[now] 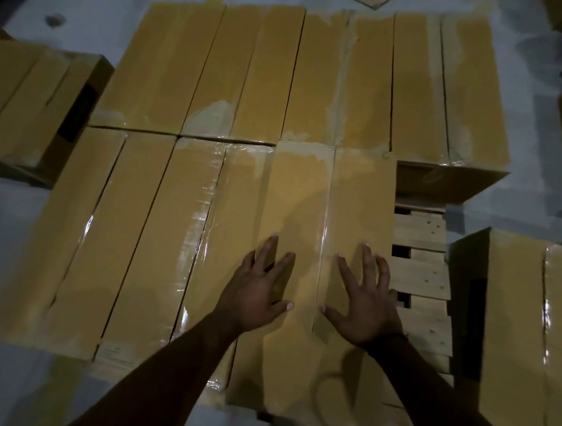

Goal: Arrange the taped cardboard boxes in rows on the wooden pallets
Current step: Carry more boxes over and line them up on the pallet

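Both hands lie flat on the top face of a taped cardboard box (294, 197). The left hand (260, 288) rests palm down on the left half of the top, fingers straight and spread wide. The right hand (366, 303) rests on the right half, fingers likewise spread wide, gripping nothing. A strip of clear tape (323, 249) runs along the centre seam of the box, between the two hands. The box sits on the wooden pallet (419, 277) toward its near right corner, as the right-hand end of the near row (120, 233). Its left side touches the neighbouring box, and its far end meets the far row (284, 72). The far row spans the far edge of the pallet, with its boxes side by side and long sides touching. Bare pallet slats show along the right edge, just beside the box under the hands. Off the pallet, on the grey floor (0, 258), another box (500, 314) stands near the right edge. Further boxes (29, 102) stand near the left edge.
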Tool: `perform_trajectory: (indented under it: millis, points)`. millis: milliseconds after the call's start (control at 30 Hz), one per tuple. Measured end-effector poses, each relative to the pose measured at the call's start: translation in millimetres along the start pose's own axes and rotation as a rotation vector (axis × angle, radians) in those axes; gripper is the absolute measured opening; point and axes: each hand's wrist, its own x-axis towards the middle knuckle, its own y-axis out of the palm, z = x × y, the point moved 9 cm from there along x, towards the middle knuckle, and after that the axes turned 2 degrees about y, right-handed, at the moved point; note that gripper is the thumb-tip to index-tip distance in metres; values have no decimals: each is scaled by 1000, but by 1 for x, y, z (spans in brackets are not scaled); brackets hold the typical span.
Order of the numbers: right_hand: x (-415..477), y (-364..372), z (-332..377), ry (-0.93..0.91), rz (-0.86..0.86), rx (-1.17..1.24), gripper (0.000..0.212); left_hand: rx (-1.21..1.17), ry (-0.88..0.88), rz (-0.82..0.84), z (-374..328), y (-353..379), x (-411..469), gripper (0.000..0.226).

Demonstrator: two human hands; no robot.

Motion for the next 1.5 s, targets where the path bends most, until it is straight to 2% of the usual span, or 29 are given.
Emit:
perform_trajectory:
  millis: [133,400,667,833,900,1067,1233,1300,1367,1433,1500]
  points:
    - [14,20,-1,-9,83,-32,105,100,-84,95,13,22,0,108]
    - [-5,30,-2,32,77,9,106,103,-130,118,10,46,-33,117]
    - [-95,84,15,51,146,-112,128,83,-129,200,5,69,-94,140]
    - [-138,106,15,-43,60,-136,146,203,-42,273,2,72,-117,152]
    - [-139,110,15,-70,35,-144,141,259,4,251,4,67,-120,149]
    - [-134,102,10,-104,-102,-62,124,205,58,236,8,57,-122,138]
    - [-132,114,11,-115,1,-69,119,181,43,235,7,60,-124,136]
    - [-131,109,9,-77,-1,-2,113,144,-5,228,8,62,-122,138]
    - [-131,91,2,-6,-140,171,108,136,-57,253,5,62,-116,137]
    - [-126,75,-20,155,-293,441,106,200,-99,306,0,60,-102,134]
    - [-115,68,-60,403,-405,700,103,221,-149,350,-9,53,-83,136]
